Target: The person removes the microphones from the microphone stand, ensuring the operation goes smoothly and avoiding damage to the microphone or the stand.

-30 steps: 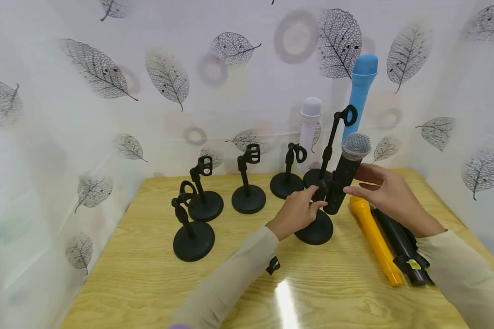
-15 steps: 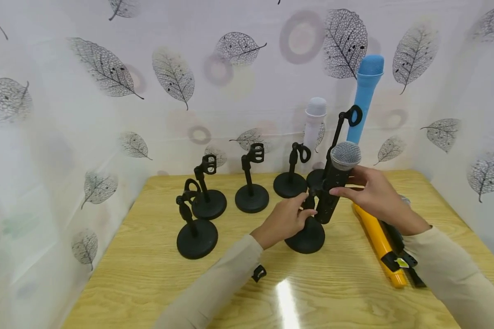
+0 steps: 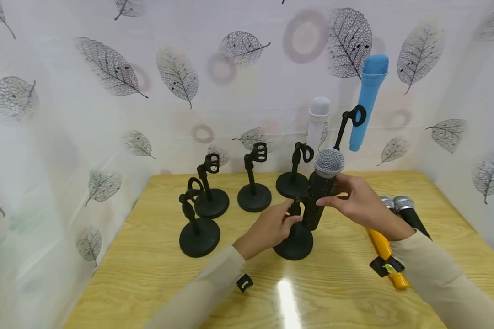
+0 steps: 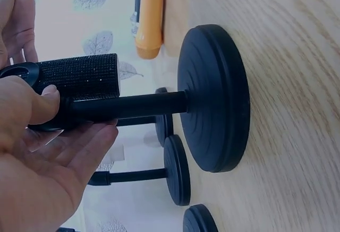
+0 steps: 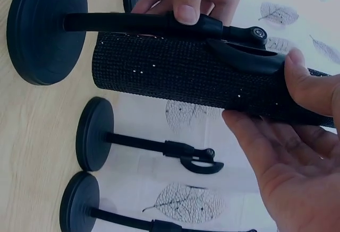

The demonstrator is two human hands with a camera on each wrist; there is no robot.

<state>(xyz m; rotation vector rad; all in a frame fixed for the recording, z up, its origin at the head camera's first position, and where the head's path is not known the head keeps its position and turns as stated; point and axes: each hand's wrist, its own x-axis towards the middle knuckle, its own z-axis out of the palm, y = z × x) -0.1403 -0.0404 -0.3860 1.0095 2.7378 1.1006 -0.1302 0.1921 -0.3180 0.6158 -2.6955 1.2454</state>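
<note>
My left hand (image 3: 267,228) grips the post of a black desk microphone stand (image 3: 293,245) with a round base. In my right hand (image 3: 358,203) is a microphone (image 3: 319,194), its black body studded with glitter and its head silver mesh, tilted to the right at the top. The right wrist view shows the stand's clip (image 5: 247,57) against the microphone's side, my right thumb at the clip's end and the fingers under the body. From the left wrist view, the microphone's flat lower end (image 4: 109,75) lies alongside the post.
Several black stands remain behind and left, including one stand (image 3: 199,237) at front left. A blue microphone (image 3: 370,87) sits in a tall stand's ring; a white microphone (image 3: 319,116) is beside it. A yellow microphone (image 3: 379,242) and black microphone (image 3: 413,219) lie right.
Both hands have moved left and nearer to me, carrying the stand and the glittery microphone together. The microphone has also come lower, and more of the microphones lying at the right shows.
</note>
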